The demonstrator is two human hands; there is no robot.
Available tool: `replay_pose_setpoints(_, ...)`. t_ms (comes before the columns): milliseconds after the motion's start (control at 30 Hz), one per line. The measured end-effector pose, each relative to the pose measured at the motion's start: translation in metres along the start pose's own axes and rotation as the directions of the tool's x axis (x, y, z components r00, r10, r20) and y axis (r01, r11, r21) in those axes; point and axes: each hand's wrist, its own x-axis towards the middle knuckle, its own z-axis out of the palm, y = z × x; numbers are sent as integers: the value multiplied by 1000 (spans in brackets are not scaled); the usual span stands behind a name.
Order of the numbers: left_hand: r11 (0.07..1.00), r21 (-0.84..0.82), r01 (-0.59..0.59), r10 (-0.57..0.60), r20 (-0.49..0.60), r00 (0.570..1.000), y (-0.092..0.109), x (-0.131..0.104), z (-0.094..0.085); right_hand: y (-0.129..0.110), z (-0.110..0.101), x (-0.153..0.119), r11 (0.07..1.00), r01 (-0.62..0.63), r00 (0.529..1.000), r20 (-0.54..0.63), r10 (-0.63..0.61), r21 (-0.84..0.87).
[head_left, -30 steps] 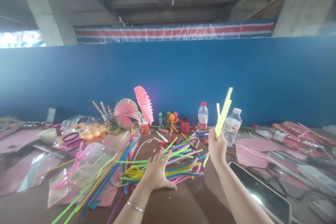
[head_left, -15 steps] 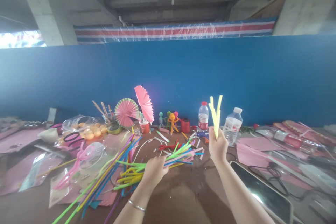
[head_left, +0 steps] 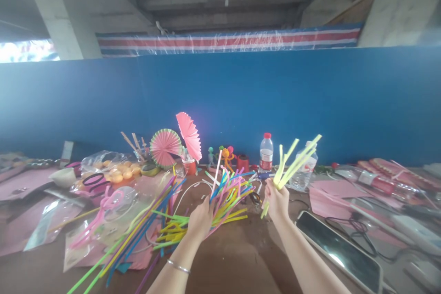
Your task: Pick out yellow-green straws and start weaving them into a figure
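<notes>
Short pipe cleaners (head_left: 229, 197) in yellow, green, pink and blue fan out to the right of my left hand (head_left: 200, 220), whose fingers close on the bunch. More short yellow and green pieces lie just left of that wrist. In my right hand (head_left: 278, 201) are several pale yellow pipe cleaners (head_left: 296, 165), gripped near their lower ends and splayed up to the right. Farther left, long pipe cleaners (head_left: 138, 229) in purple, yellow, blue and green lie slantwise across the table.
At the back stand pink paper fans (head_left: 166, 148), small figures (head_left: 227, 158), a red-capped bottle (head_left: 266, 154) and a white-capped bottle (head_left: 305, 170). A phone (head_left: 339, 248) lies beside my right forearm. Scissors (head_left: 94, 181) and bagged orange balls (head_left: 124, 172) are left; a blue panel (head_left: 220, 96) rises behind.
My right hand has moved left and down, and more yellow pipe cleaners now show in it. By my left hand, the bunch has turned from lying flat to pointing up and right.
</notes>
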Motion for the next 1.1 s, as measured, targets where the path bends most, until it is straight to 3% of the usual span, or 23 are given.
replay_pose_setpoints(167, 999, -32, -3, 3, 17, 1000, 3, -2, -1, -25, 1, 0, 976, -20, 999, 33, 14, 218)
replay_pose_setpoints(333, 1000, -22, 8, -8, 12, 1000, 7, -3, -2, -46, 1, 5, 973, -20, 1000, 11, 18, 232)
replay_pose_setpoints(500, 1000, -2, -18, 18, 29, 999, 9, -4, -6, -42, -5, 8, 989, 11, 1000, -26, -7, 146)
replay_pose_setpoints(600, 988, 12, -154, 153, 82, 985, 14, -11, -12, -45, -8, 8, 993, 39, 999, -41, -35, 108)
replay_pose_setpoints(733, 939, 52, -340, 332, 131, 934, 21, -20, -16, -53, -11, 7, 994, 94, 995, -36, -92, 55)
replay_pose_setpoints(1100, 915, 220, -338, 327, 86, 941, 11, -13, -9, -36, -20, -3, 991, 129, 991, -20, -129, 35)
